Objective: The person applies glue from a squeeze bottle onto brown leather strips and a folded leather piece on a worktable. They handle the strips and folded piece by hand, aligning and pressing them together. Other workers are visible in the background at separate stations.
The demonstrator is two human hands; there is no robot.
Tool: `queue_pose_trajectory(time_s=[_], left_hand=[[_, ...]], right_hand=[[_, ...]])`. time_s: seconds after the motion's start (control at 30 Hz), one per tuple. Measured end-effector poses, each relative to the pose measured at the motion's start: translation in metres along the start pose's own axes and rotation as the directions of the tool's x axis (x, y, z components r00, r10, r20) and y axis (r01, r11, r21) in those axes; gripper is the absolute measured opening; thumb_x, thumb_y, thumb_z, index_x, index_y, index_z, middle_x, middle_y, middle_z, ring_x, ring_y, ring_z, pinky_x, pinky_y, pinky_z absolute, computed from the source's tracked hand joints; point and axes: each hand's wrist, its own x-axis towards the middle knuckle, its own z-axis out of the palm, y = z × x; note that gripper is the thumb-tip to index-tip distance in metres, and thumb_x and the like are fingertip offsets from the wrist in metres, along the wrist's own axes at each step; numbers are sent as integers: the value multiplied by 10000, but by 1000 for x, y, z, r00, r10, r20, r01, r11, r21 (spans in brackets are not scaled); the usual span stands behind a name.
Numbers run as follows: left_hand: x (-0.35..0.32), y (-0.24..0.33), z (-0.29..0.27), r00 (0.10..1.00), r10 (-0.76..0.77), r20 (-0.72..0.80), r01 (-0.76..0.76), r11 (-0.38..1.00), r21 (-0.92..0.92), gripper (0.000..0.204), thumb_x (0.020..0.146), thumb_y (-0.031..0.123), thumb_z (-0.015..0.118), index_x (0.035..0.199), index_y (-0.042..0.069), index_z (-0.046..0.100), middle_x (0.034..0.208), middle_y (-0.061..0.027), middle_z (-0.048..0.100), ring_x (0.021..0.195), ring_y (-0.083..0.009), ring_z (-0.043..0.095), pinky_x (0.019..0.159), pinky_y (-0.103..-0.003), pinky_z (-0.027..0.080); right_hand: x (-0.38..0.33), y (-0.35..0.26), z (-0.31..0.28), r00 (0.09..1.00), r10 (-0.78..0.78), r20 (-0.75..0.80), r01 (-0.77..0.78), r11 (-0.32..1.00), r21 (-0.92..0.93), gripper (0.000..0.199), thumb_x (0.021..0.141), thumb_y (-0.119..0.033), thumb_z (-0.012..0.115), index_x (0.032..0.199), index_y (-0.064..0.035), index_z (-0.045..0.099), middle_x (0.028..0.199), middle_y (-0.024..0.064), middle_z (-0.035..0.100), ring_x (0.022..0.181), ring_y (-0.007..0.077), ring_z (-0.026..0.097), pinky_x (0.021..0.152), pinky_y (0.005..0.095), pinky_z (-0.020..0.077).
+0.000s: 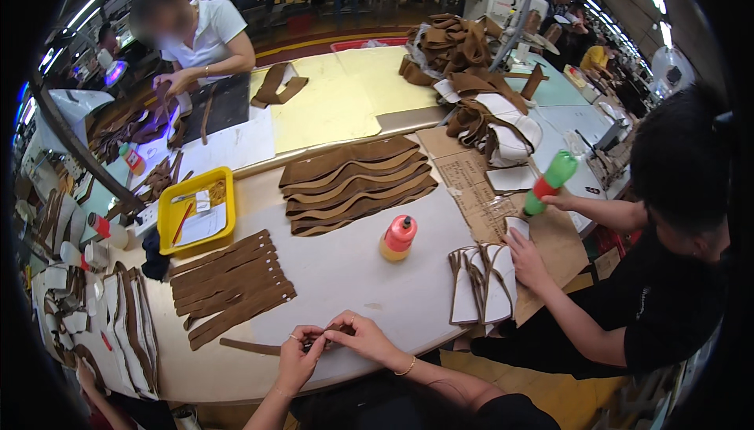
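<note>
Close to the table's near edge, my left hand point(299, 359) and my right hand point(367, 341) meet, fingertips pinched together on a narrow brown strip point(250, 346). One end of the strip trails out leftward over the table; the part between my fingers is mostly hidden. Left of my hands lies a fanned row of flat brown strips point(232, 285). Beyond them, wavy brown bands point(357, 186) rest in an overlapping stack. A bottle with a red top and yellowish contents point(399, 237) stands ahead of my right hand.
A yellow tray point(196, 248) holds papers and a red pen. At right a co-worker in black holds a green bottle point(555, 175) over white-and-brown pieces point(483, 285). Another person works across the table, beside a brown heap point(459, 49). White-and-brown panels point(129, 328) lie at far left.
</note>
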Motion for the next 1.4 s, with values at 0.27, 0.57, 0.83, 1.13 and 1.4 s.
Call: queue_pose_trajectory(time_s=[0.27, 0.57, 0.83, 1.13, 1.4], left_hand=[[1, 9, -19, 994, -65, 86, 38, 957, 286, 228, 881, 94, 663, 1066, -34, 623, 843, -65, 693, 725, -91, 634, 686, -243, 504], [-16, 7, -17, 930, -216, 296, 211, 976, 49, 253, 963, 170, 564, 1124, -18, 617, 854, -46, 663, 742, -89, 623, 706, -232, 488], [-44, -27, 8, 820, -237, 521, 418, 870, -261, 347, 1010, 237, 495, 1260, 0, 530, 949, -76, 649, 846, -141, 667, 790, -249, 506], [-60, -34, 30, 837, -243, 491, 469, 781, -413, 405, 1014, 276, 479, 1319, 10, 473, 1082, -114, 646, 891, -172, 685, 773, -256, 524], [-76, -39, -56, 947, -13, -321, -12, 997, -75, 261, 914, 24, 558, 1147, 48, 671, 966, -50, 605, 664, -111, 595, 609, -236, 502]], right_hand=[[6, -23, -20, 963, -243, -115, 255, 960, 113, 176, 957, -173, 595, 1033, -18, 557, 1002, 82, 668, 926, 106, 603, 826, 248, 476], [-10, -91, -53, 892, -376, -252, 421, 894, 153, 98, 955, -49, 558, 1030, -5, 514, 945, 128, 678, 902, 191, 674, 810, 284, 535], [-1, -139, -56, 740, -579, -342, 585, 805, -99, 109, 934, -24, 584, 1032, 13, 552, 900, 98, 664, 885, 174, 676, 782, 261, 530], [54, -150, -30, 740, -646, -186, 564, 748, -351, 116, 922, -51, 616, 1017, 9, 590, 892, 77, 688, 814, 110, 647, 759, 224, 515], [49, -138, -33, 917, -399, -21, 395, 897, 200, 136, 939, -120, 598, 1010, -19, 541, 925, 116, 663, 649, 144, 600, 645, 271, 518]])
